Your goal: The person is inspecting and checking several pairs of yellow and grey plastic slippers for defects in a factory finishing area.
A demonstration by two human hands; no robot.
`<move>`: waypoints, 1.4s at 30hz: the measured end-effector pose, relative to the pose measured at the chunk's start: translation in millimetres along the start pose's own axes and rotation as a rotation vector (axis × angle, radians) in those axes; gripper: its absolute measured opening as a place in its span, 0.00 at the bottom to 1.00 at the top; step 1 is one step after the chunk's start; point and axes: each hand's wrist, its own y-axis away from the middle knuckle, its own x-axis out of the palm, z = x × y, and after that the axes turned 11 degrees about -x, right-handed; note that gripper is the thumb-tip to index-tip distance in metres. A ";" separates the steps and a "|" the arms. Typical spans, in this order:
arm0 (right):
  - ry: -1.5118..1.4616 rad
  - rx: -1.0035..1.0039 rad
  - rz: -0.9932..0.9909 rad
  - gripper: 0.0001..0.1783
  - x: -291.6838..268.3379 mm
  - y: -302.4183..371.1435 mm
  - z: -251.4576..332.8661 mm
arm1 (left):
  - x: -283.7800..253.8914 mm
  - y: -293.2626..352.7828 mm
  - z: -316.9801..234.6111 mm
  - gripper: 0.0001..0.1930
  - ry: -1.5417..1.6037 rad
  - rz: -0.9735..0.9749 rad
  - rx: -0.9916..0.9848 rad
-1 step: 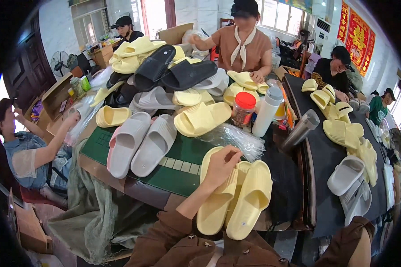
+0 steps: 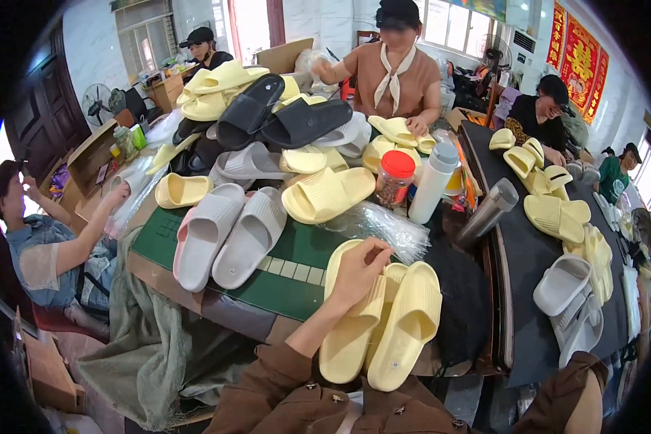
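Observation:
My left hand [image 2: 356,272] lies over a pale yellow slipper [image 2: 351,340]. Its thumb and fingers are pinched together at the strap end; whatever they hold, if anything, is too small to make out. Beside it a second yellow slipper [image 2: 406,329] leans sole-down against it, and part of another yellow piece shows between the two. Just beyond my fingers is a bundle of thin clear plastic strips [image 2: 394,233]. At the lower right my right sleeve [image 2: 582,380] and forearm come into view, but the right hand is outside the picture.
Grey slippers [image 2: 249,235] stand left on a green board [image 2: 286,293]. A heap of yellow, grey and black slippers [image 2: 307,121] rises behind. A red-lidded jar [image 2: 396,177], white bottle [image 2: 434,184] and steel flask [image 2: 488,212] stand nearby. More slippers [image 2: 557,217] line the dark right table; several co-workers sit around.

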 end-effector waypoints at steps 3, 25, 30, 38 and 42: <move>0.021 0.004 0.021 0.19 -3.7 1.4 0.6 | 1.0 0.1 1.5 0.06 0.013 -0.019 0.054; 0.112 0.124 0.164 0.19 -41.2 16.2 23.2 | -3.9 -0.7 2.3 0.05 0.036 -0.035 0.002; 0.061 0.171 0.201 0.19 -33.2 21.5 33.4 | 3.0 -3.1 1.0 0.05 0.052 -0.012 0.036; -0.153 0.511 0.423 0.13 -22.8 18.8 46.5 | -2.0 -7.8 -0.2 0.05 0.051 -0.001 -0.014; -0.246 0.845 0.527 0.10 36.3 94.2 39.5 | -6.8 -4.5 -0.9 0.04 0.048 -0.004 0.016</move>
